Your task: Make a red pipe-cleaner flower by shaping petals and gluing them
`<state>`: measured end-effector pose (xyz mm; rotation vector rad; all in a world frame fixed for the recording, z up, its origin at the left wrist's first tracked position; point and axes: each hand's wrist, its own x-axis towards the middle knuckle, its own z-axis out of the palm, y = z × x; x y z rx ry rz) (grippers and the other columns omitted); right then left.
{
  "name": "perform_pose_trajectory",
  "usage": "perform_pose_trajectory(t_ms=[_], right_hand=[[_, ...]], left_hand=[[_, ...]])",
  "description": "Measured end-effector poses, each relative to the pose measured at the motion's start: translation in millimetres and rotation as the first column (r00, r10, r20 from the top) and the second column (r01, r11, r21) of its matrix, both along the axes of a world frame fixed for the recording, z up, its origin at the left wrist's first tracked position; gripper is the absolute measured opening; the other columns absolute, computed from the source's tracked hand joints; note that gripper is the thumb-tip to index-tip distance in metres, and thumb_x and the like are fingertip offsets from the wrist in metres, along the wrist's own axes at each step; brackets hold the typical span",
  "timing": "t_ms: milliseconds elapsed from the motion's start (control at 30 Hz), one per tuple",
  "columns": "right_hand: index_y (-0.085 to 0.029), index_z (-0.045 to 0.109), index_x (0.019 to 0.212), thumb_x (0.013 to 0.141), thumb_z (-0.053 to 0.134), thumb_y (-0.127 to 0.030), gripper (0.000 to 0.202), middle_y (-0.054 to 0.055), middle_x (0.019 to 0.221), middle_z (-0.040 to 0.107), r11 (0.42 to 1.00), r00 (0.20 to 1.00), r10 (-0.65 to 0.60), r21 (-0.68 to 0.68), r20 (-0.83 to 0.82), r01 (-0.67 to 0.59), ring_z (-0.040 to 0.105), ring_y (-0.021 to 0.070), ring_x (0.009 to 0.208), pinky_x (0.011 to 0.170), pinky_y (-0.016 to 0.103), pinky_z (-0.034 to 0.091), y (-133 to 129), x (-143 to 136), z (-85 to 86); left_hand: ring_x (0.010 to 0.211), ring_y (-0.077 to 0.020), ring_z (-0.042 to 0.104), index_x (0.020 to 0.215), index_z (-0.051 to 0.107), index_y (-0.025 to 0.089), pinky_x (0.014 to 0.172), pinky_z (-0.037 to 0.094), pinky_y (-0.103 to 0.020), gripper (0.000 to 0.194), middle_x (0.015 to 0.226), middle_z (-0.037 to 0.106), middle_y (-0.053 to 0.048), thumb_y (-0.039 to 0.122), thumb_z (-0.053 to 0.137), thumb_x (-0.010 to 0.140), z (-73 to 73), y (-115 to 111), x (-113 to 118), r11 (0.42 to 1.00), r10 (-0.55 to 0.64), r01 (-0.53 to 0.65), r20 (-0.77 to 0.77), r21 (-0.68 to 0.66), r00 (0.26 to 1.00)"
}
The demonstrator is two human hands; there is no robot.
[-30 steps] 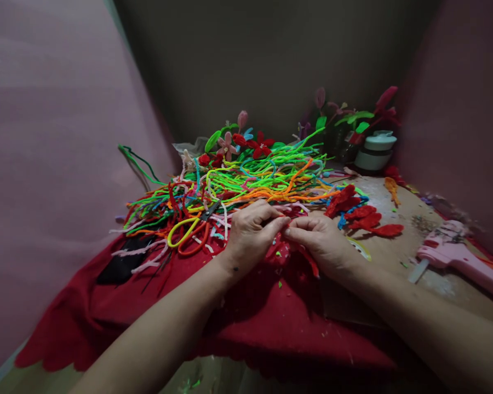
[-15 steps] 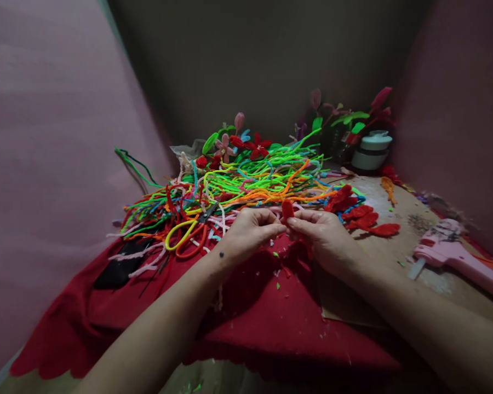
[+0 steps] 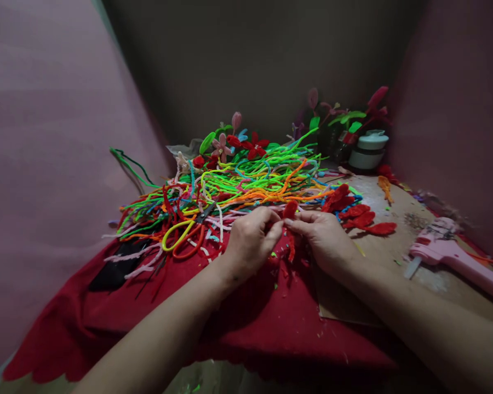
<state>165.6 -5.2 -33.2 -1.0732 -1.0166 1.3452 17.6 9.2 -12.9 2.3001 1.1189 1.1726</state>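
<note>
A small looped red fuzzy piece [image 3: 290, 210] stands up between my fingertips, with a red tail hanging below. My right hand [image 3: 320, 232] pinches its base. My left hand [image 3: 252, 238] is closed, thumb against bent fingers, at the left side of the piece; the fingers hide what it grips. Several red fuzzy petals [image 3: 359, 216] lie just beyond my right hand. Behind both hands spreads a heap of coloured pipe cleaners [image 3: 250, 183], mostly green and orange. Scissors [image 3: 189, 235] with yellow and red handles rest at its front left.
A pink glue gun [image 3: 447, 251] lies on the brown board [image 3: 398, 219] at the right. A lidded jar [image 3: 368, 150] and fuzzy flowers [image 3: 254, 146] stand at the back. A black phone-like object [image 3: 115, 271] lies on the red cloth [image 3: 246, 328] at the left.
My left hand has rolled and its fingers have curled in more. The red piece has tilted slightly, and its tail now shows below. The whole view has shifted slightly.
</note>
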Motion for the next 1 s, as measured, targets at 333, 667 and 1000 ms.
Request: perform_pose_trajectory(t_ms=[333, 667, 1000], right_hand=[[-0.015, 0.066, 0.063, 0.059, 0.070, -0.020, 0.007, -0.002, 0.055, 0.056, 0.998, 0.973, 0.003, 0.067, -0.232, 0.013, 0.046, 0.0081, 0.048, 0.047, 0.022, 0.034, 3.5, -2.8, 2.4], [-0.016, 0.068, 0.072, 0.065, 0.067, -0.020, 0.008, -0.003, 0.061, 0.060, 0.988, 0.996, -0.025, 0.150, -0.081, 0.036, 0.047, 0.0072, 0.050, 0.049, 0.021, 0.034, 1.7, -1.0, -0.6], [-0.015, 0.063, 0.061, 0.067, 0.063, -0.022, 0.009, -0.004, 0.051, 0.053, 0.988, 0.994, -0.088, 0.129, 0.064, 0.079, 0.040, 0.0061, 0.045, 0.045, 0.022, 0.027, -1.2, -2.2, 4.7]], left_hand=[[0.062, -0.0093, 0.054, 0.089, 0.062, 0.012, 0.058, 0.040, -0.022, 0.029, 0.076, 0.062, -0.002, 0.030, 0.070, 0.068, 10.4, 4.6, 0.1, 0.728, -0.020, 0.315, 0.441, -0.608, 0.897], [0.059, -0.0072, 0.050, 0.083, 0.063, 0.012, 0.059, 0.038, -0.021, 0.015, 0.071, 0.062, 0.000, 0.019, 0.065, 0.070, 4.4, 3.3, 3.8, 0.729, -0.005, 0.328, 0.474, -0.601, 0.881], [0.072, -0.0129, 0.059, 0.080, 0.065, 0.013, 0.064, 0.045, -0.024, 0.011, 0.081, 0.066, -0.004, 0.012, 0.059, 0.072, -1.9, 2.6, 4.5, 0.925, -0.082, 0.202, 0.350, -0.323, 0.933]])
